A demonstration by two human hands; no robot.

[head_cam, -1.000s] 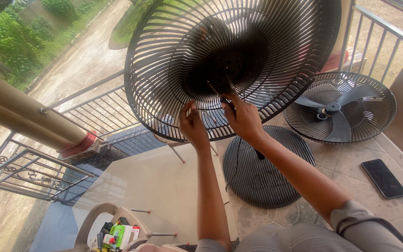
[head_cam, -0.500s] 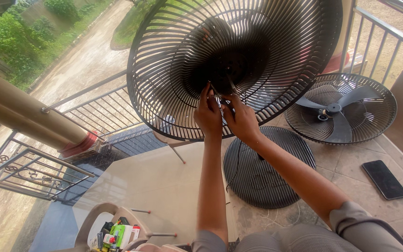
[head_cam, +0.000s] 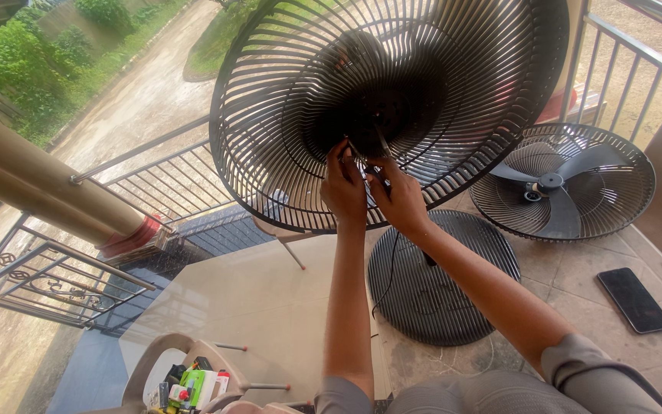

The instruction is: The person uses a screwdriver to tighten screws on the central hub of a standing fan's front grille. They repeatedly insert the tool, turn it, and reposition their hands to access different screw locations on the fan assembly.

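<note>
The left hand and the right hand are both raised and meet close together at the dark centre of a large black fan guard, which stands upright in front of the person. The fingers of both hands are curled and pinch something small at the hub. The right hand seems to hold a thin tool, perhaps a screwdriver, whose tip points into the middle, but what the left fingers grip I cannot tell. A thin black cable hangs down from near the hands.

Under the arms, another round black grille lies flat on the tiled floor. To the right, a second fan part with its guard and blades lies on the floor as well, so the fan is clearly taken apart. By my judgement the work at the hub is in the middle: the guard is in place at the centre, but the flat grille and the blade part are not yet joined to it.

A black phone lies on the tiles further right. At the lower left, a plastic chair carries some small colourful items. Behind everything there is a metal railing, and beyond it a sandy road.
</note>
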